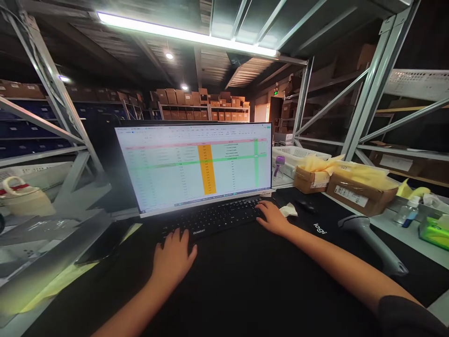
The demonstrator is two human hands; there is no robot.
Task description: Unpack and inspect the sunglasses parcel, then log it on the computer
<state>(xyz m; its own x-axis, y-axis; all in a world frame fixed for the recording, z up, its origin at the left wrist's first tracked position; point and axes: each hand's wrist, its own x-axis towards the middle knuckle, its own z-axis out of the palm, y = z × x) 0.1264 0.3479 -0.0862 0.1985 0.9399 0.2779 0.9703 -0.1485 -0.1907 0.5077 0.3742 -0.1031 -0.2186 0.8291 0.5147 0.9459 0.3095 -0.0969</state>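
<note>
A black keyboard point(217, 215) lies on a dark desk mat point(238, 281), just below a monitor point(231, 173) showing a spreadsheet with an orange column and a green row. My left hand point(172, 256) rests at the keyboard's front left edge, fingers apart and holding nothing. Over the right end of the keys is my right hand point(272, 217), its fingers stretched out on the number pad side. Beside that hand lies a crumpled white tissue point(288, 210). A black mouse point(306, 206) sits farther right.
A grey barcode scanner point(373, 243) lies on the mat at right. Behind it stand cardboard boxes point(361, 189) with yellow paper, a spray bottle point(409, 210) and a green tissue pack point(436, 233). A dark phone point(100, 245) is at left. Metal shelf posts point(372, 79) flank the desk.
</note>
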